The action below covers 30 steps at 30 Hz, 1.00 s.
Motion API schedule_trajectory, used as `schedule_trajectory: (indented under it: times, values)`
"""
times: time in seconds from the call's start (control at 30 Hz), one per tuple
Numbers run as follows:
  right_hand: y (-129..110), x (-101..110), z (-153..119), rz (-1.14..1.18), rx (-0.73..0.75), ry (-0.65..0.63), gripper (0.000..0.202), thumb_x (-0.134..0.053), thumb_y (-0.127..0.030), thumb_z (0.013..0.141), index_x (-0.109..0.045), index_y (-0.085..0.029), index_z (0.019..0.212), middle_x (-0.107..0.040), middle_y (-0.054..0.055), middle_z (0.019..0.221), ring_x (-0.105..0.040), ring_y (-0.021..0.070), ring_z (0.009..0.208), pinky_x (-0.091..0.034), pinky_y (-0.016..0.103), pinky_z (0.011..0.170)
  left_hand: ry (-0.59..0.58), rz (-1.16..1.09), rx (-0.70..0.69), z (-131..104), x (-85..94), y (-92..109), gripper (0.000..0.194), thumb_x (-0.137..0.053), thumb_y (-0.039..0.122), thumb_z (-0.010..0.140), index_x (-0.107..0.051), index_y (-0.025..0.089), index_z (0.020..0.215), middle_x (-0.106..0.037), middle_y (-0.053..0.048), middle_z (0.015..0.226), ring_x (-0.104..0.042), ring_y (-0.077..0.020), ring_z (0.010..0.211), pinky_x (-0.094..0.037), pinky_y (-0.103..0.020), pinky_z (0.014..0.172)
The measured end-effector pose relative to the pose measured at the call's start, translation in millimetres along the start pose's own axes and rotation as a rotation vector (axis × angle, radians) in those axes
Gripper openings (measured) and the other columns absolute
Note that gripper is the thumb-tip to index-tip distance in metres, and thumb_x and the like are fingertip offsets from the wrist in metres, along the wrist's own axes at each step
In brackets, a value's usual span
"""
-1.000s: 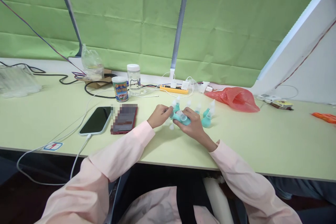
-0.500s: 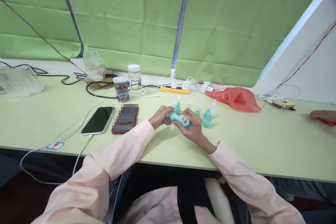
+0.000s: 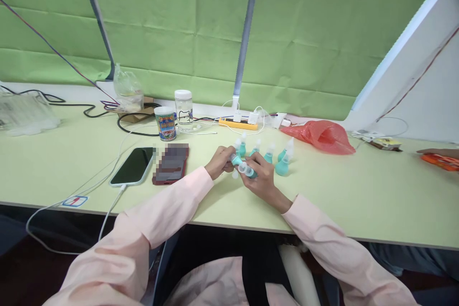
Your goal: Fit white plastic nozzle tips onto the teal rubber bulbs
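My left hand (image 3: 221,162) is closed round one end of a teal and clear part (image 3: 235,159), low over the table. My right hand (image 3: 263,177) grips a teal bulb piece (image 3: 253,173) with clear, round-mouthed ends facing up, close against what the left hand holds. Just behind the hands stand several teal bulbs with clear pointed tips, one of them a larger teal bulb (image 3: 282,167) right of my right hand. A small clear piece (image 3: 235,173) shows below my left fingers. Where the held parts meet is partly hidden by fingers.
Left on the table (image 3: 89,153) lie a phone (image 3: 132,166) with a cable and a dark red phone (image 3: 172,165). Behind are a cup (image 3: 165,124), a jar (image 3: 184,112), a power strip (image 3: 238,124) and a red bag (image 3: 322,136). Another person's hand (image 3: 439,152) is at far right.
The piece in my right hand has turned, so two clear round ends now show. Both hands remain close together. At far right, more of an orange object shows under the other person's hand.
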State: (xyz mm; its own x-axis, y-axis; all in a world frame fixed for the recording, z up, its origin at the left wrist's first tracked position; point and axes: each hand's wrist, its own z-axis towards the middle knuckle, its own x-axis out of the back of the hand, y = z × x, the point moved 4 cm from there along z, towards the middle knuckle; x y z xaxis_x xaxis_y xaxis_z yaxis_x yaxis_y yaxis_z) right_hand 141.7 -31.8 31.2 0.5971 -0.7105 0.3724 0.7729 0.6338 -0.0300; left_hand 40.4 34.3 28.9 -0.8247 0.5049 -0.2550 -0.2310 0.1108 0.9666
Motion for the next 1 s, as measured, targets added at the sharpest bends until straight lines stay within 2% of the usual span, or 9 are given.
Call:
schedule_trajectory:
  times: [0.1, 0.17, 0.23, 0.33, 0.4, 0.5, 0.77, 0.9, 1.0]
  values:
    - [3, 4, -1, -0.08, 0.062, 0.008, 0.016, -0.053, -0.018, 0.063, -0.058, -0.019, 0.079, -0.052, 0.004, 0.072, -0.052, 0.012, 0.06, -0.04, 0.022, 0.051, -0.004, 0.009, 0.045, 3, 8.2, 3, 0.028, -0.034, 0.024, 0.065, -0.019, 0.019, 0.042, -0.016, 0.008, 0.031, -0.014, -0.0024, 0.027, -0.013, -0.018, 0.032]
    - [7, 7, 1, -0.095, 0.05, 0.036, 0.02, -0.054, -0.019, 0.063, -0.058, -0.02, 0.083, -0.053, 0.004, 0.074, -0.053, 0.0127, 0.062, -0.041, 0.023, 0.052, 0.056, 0.104, -0.044, 4, 20.0, 13, 0.029, -0.03, 0.026, 0.068, -0.016, 0.019, 0.043, -0.013, 0.008, 0.032, -0.014, -0.0029, 0.028, -0.014, -0.019, 0.033]
    - [11, 10, 5, -0.066, -0.022, 0.07, 0.024, -0.057, -0.022, 0.063, -0.058, -0.02, 0.087, -0.053, 0.004, 0.073, -0.053, 0.0127, 0.063, -0.042, 0.023, 0.052, 0.211, 0.377, -0.212, 3, 34.7, 27, 0.032, -0.032, 0.029, 0.07, -0.021, 0.018, 0.043, -0.018, 0.007, 0.033, -0.019, -0.0034, 0.03, -0.016, -0.019, 0.036]
    - [11, 11, 12, -0.002, -0.136, 0.091, 0.029, -0.059, -0.027, 0.063, -0.057, -0.02, 0.091, -0.055, 0.004, 0.074, -0.053, 0.0131, 0.063, -0.044, 0.024, 0.054, 0.455, 1.046, -0.392, 0, 47.8, 47, 0.038, -0.033, 0.037, 0.073, -0.035, 0.015, 0.042, -0.037, 0.0, 0.039, -0.039, -0.0084, 0.041, -0.026, -0.021, 0.043]
    - [9, 11, 16, 0.032, -0.183, 0.09, 0.029, -0.06, -0.029, 0.063, -0.057, -0.019, 0.09, -0.056, 0.005, 0.074, -0.053, 0.014, 0.064, -0.045, 0.026, 0.056, 0.535, 1.439, -0.333, 0, 52.8, 48, 0.041, -0.034, 0.042, 0.074, -0.047, 0.013, 0.049, -0.051, -0.006, 0.051, -0.051, -0.0156, 0.056, -0.032, -0.024, 0.049]
    - [7, 10, 18, 0.068, -0.228, 0.058, 0.025, -0.059, -0.03, 0.064, -0.058, -0.018, 0.086, -0.059, 0.004, 0.072, -0.054, 0.0148, 0.065, -0.044, 0.027, 0.058, 0.509, 1.771, -0.124, 5, 60.4, 38, 0.043, -0.034, 0.046, 0.075, -0.058, 0.011, 0.069, -0.059, -0.014, 0.073, -0.056, -0.0246, 0.072, -0.037, -0.028, 0.055]
    - [8, 5, 14, 0.054, -0.31, -0.039, 0.02, -0.056, -0.035, 0.066, -0.055, -0.016, 0.069, -0.053, -0.001, 0.053, -0.046, 0.0092, 0.046, -0.036, 0.022, 0.046, 0.279, 1.948, 0.052, 7, 65.8, 15, 0.03, -0.05, 0.035, 0.072, -0.056, 0.013, 0.09, -0.057, -0.015, 0.093, -0.055, -0.0263, 0.086, -0.04, -0.031, 0.064]
    - [10, 3, 13, 0.047, -0.339, -0.106, 0.019, -0.054, -0.035, 0.067, -0.054, -0.016, 0.067, -0.051, -0.002, 0.052, -0.043, 0.0081, 0.044, -0.033, 0.021, 0.045, 0.257, 1.939, 0.062, 6, 64.2, 14, 0.032, -0.051, 0.039, 0.07, -0.056, 0.013, 0.088, -0.058, -0.015, 0.091, -0.055, -0.0269, 0.085, -0.039, -0.03, 0.063]
    - [11, 4, 14, 0.069, -0.349, -0.115, 0.019, -0.053, -0.034, 0.067, -0.053, -0.015, 0.068, -0.049, -0.002, 0.052, -0.042, 0.008, 0.045, -0.033, 0.021, 0.045, 0.338, 1.908, -0.011, 5, 60.1, 20, 0.037, -0.046, 0.044, 0.071, -0.056, 0.012, 0.085, -0.058, -0.015, 0.085, -0.056, -0.0276, 0.081, -0.039, -0.031, 0.061]
